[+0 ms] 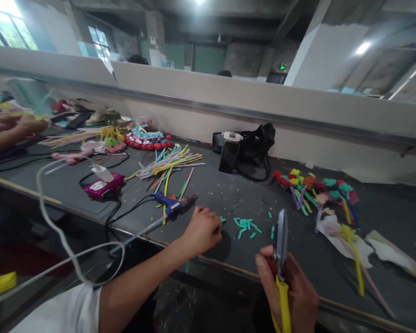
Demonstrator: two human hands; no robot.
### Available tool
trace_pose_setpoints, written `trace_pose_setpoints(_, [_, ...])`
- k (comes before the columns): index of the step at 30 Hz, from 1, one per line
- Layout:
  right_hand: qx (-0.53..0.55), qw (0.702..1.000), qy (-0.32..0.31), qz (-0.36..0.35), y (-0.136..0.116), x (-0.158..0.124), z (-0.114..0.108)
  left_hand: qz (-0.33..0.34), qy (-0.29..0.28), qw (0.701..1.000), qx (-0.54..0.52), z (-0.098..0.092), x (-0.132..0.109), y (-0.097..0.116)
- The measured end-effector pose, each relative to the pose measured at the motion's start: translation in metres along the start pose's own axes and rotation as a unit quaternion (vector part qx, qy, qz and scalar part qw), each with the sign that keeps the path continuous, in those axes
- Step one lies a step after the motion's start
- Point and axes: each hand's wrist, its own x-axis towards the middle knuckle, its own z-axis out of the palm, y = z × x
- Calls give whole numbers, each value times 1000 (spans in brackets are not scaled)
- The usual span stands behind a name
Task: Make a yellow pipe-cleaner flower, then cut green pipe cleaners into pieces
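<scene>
My right hand [300,291] is wrapped round a pair of scissors [282,238] with yellow handles. Their blades are together and point upward, over the table's front edge. My left hand [201,231] rests low on the dark table, its fingers curled under. What they hold, if anything, is hidden. Just right of its knuckles lie several short cut green pieces [244,225] in a loose scatter. A blue glue gun [173,203] lies beside my left hand, its nozzle end pointing right, with a clear glue stick [138,235] sticking out behind.
Coloured strips [169,162] lie in a heap behind the glue gun. A purple power socket [106,186] with a white plug and cables sits left. A black bag [253,148] and phone [229,156] stand at the back. Colourful flowers [315,185] lie right. A co-worker's hands [24,127] are far left.
</scene>
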Motion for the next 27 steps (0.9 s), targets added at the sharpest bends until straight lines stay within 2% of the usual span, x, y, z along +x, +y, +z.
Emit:
trace_pose_setpoints(3, [-21, 1000, 7, 7, 1, 3, -7, 20, -12, 996, 82, 5, -2, 0])
trace_pose_setpoints(7, [-16, 1000, 13, 16, 4, 8, -11, 36, 15, 990, 139, 8, -1, 10])
trace_pose_setpoints(10, [-1, 1000, 21, 12, 4, 10, -13, 48, 31, 991, 122, 12, 5, 23])
trace_pose_setpoints(14, [24, 999, 9, 25, 1, 10, -12, 59, 9, 995, 83, 25, 20, 40])
trace_pose_setpoints(17, [49, 998, -15, 40, -2, 9, -11, 47, 0, 996, 76, 36, 31, 43])
trace_pose_setpoints(20, [59, 997, -24, 40, -2, 9, -8, 40, 2, 997, 65, 38, 34, 41])
trace_pose_setpoints(22, [57, 997, -19, 39, 0, 10, -6, 33, 6, 999, 18, 32, 28, 40])
trace_pose_setpoints(24, [50, 998, -10, 46, 0, 10, -3, 12, 7, 994, -109, 22, 17, 41])
trace_pose_setpoints(27, [40, 997, -5, 63, -1, 9, -1, -44, -16, 942, -332, 5, -3, 46])
